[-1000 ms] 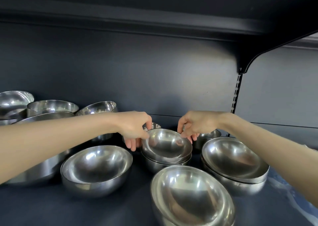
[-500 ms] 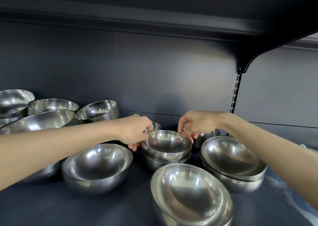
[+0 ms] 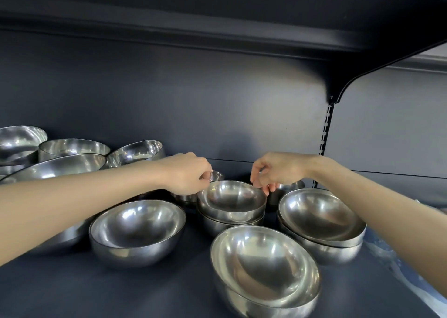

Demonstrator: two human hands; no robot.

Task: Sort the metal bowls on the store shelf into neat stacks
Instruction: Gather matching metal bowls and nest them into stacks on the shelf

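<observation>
Head view: left hand (image 3: 187, 175) and right hand (image 3: 275, 172) meet at mid-shelf (image 3: 145, 288), fingers narrowed, pinching opposite rims of the top bowl (image 3: 232, 200), nested on another bowl; big bowl (image 3: 137, 228) left, two-bowl stack (image 3: 321, 223) right.

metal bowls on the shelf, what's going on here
A person is sorting metal bowls on a dark shelf. The left hand and right hand sit with curled fingers at opposite sides of the top bowl, nested in the middle stack. Whether they grip it is unclear. A right stack and front stack stand nearby.
</observation>
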